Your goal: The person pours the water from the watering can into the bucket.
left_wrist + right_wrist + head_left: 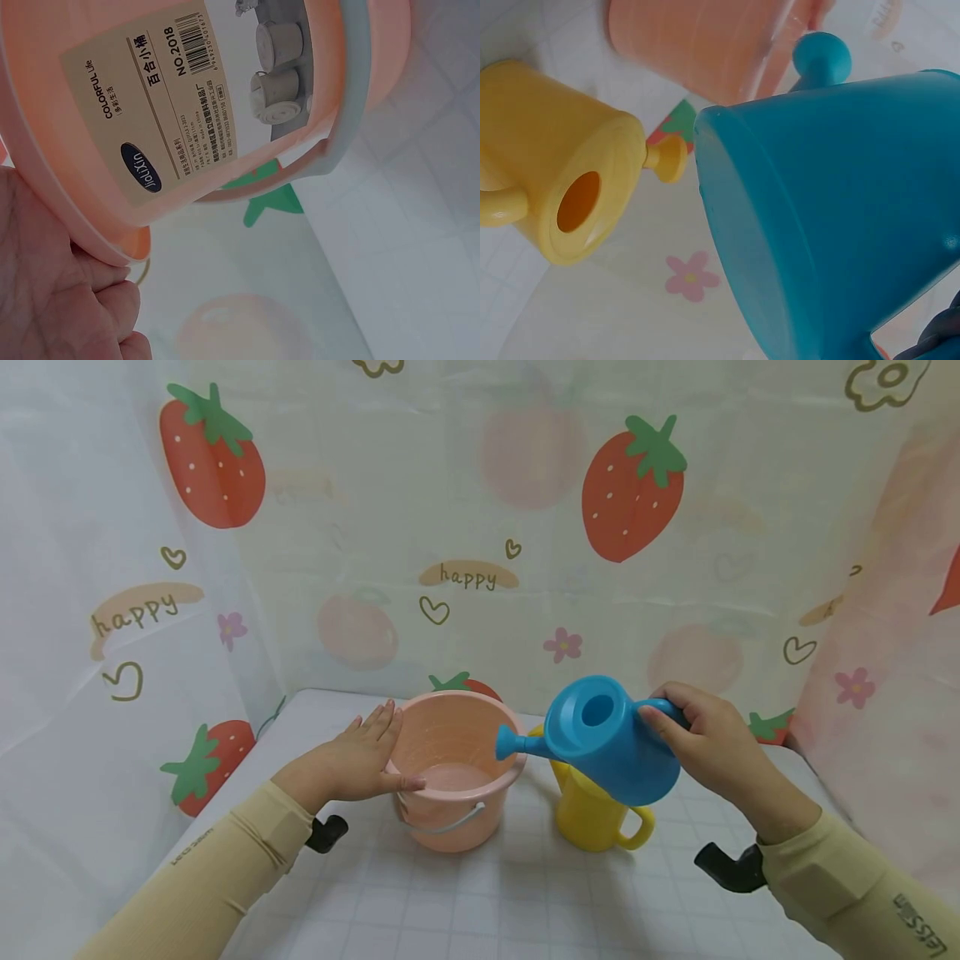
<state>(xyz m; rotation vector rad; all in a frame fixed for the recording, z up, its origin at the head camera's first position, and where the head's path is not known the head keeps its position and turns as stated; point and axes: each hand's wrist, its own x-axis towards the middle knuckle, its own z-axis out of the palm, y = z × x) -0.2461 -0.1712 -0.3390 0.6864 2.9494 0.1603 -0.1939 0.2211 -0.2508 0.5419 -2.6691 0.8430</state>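
Note:
A peach plastic bucket (450, 817) stands upright on the table. My left hand (352, 764) rests on its left side, fingers stretched along the rim and thumb over the front rim. The left wrist view shows the label (150, 112) on the bucket's wall. With my right hand (712, 743) I grip the handle of a blue watering can (622, 760), held in the air and tilted left. Its sprinkler head (506, 742) is at the bucket's right rim. Behind and below it, a yellow watering can (588, 814) stands on the table, partly hidden.
The white table (465, 910) has a faint grid pattern. A printed cloth (465, 485) with strawberries, hearts and flowers hangs around its back and sides. The yellow can's handle (641, 828) points right, and the bucket's pale bail (450, 822) hangs down in front.

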